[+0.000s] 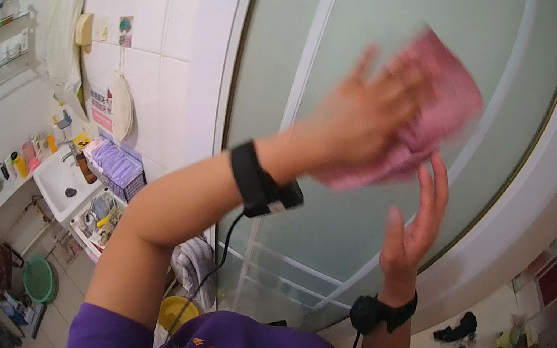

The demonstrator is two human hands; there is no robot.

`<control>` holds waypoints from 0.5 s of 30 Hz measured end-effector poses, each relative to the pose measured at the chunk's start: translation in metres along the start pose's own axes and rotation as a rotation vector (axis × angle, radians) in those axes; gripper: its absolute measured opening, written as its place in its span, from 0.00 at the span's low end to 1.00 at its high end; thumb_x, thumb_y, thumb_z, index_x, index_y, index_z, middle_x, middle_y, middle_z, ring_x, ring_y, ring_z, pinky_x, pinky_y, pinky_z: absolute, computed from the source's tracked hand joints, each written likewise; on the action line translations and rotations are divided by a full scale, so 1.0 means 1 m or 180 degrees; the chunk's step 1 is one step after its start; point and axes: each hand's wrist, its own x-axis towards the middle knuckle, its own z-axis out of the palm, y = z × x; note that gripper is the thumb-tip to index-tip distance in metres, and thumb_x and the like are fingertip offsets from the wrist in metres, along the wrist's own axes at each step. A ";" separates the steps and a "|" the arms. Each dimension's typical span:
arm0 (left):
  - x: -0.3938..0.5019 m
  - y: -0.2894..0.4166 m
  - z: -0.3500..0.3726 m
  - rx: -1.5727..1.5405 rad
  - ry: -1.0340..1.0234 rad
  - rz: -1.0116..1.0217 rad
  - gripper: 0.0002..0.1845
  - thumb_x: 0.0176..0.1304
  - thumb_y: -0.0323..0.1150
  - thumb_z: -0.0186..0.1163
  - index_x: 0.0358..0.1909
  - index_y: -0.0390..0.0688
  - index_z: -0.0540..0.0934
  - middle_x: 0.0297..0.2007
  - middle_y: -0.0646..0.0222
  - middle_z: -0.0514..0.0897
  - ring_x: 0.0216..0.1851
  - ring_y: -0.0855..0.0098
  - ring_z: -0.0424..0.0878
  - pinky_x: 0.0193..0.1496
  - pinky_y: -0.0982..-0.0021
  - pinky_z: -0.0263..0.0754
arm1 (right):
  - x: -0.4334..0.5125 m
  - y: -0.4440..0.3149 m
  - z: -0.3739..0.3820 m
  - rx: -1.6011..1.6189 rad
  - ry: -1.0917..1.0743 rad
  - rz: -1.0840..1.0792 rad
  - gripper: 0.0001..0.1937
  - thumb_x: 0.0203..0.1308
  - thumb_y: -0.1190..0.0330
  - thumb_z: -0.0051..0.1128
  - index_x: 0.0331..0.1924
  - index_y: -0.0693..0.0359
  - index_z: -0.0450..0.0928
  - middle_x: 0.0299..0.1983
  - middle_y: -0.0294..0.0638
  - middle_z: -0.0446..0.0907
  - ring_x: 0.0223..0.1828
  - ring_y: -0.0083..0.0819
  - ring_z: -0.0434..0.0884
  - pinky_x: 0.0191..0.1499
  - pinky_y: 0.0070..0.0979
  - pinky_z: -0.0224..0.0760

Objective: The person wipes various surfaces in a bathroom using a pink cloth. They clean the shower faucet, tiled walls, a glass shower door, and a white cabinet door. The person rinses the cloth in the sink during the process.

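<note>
A pink cloth (450,101) lies against a frosted glass door panel (276,62) with white strips. My left hand (373,112), blurred, presses the cloth with its palm side, its fingers spread. Below and to the right, my right hand (418,221) is raised with its fingers apart, the fingertips close to the cloth's lower edge; whether they touch it cannot be told. Both wrists wear black straps with small devices and cables.
On the left are a white sink (66,187), a basket of purple packs (115,165), a glass wall shelf (1,49) and a green basin (39,280). A yellow bucket (175,313) stands low beside the door. Dark items (458,328) lie on the right-hand floor.
</note>
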 end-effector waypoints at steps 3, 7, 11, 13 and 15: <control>0.008 -0.089 -0.028 0.1139 0.0445 -0.0933 0.25 0.57 0.39 0.54 0.57 0.43 0.69 0.66 0.57 0.59 0.67 0.61 0.58 0.63 0.35 0.41 | 0.012 -0.003 0.009 -0.0639 -0.0072 -0.0166 0.24 0.58 0.66 0.49 0.58 0.66 0.66 0.62 0.53 0.62 0.64 0.50 0.60 0.64 0.42 0.51; 0.034 -0.130 -0.028 0.1799 0.1200 -0.0872 0.40 0.56 0.53 0.57 0.61 0.32 0.63 0.63 0.43 0.61 0.66 0.48 0.55 0.68 0.53 0.43 | -0.007 -0.005 0.010 -0.0395 0.0127 0.0021 0.24 0.55 0.68 0.52 0.57 0.66 0.67 0.61 0.52 0.63 0.64 0.50 0.60 0.63 0.43 0.52; 0.105 -0.075 0.001 0.0736 0.1667 -0.0602 0.43 0.56 0.57 0.53 0.60 0.29 0.62 0.62 0.43 0.61 0.65 0.47 0.55 0.68 0.54 0.44 | -0.033 -0.012 0.004 -0.0200 0.0319 0.0291 0.22 0.54 0.70 0.51 0.54 0.67 0.69 0.59 0.52 0.66 0.63 0.50 0.62 0.62 0.43 0.54; 0.133 -0.021 0.020 -0.0666 0.1776 -0.0463 0.34 0.54 0.44 0.58 0.58 0.32 0.65 0.55 0.44 0.66 0.60 0.46 0.60 0.66 0.49 0.46 | -0.040 -0.014 -0.005 -0.0289 0.0345 0.0463 0.21 0.53 0.70 0.50 0.52 0.68 0.70 0.58 0.54 0.66 0.61 0.49 0.64 0.61 0.42 0.56; 0.146 0.026 0.033 -0.0442 0.1550 -0.0098 0.37 0.56 0.45 0.55 0.60 0.29 0.60 0.61 0.43 0.59 0.65 0.44 0.52 0.68 0.51 0.44 | -0.046 -0.014 -0.020 -0.0337 0.0442 0.0517 0.20 0.53 0.69 0.50 0.51 0.70 0.71 0.56 0.56 0.67 0.59 0.49 0.65 0.59 0.41 0.59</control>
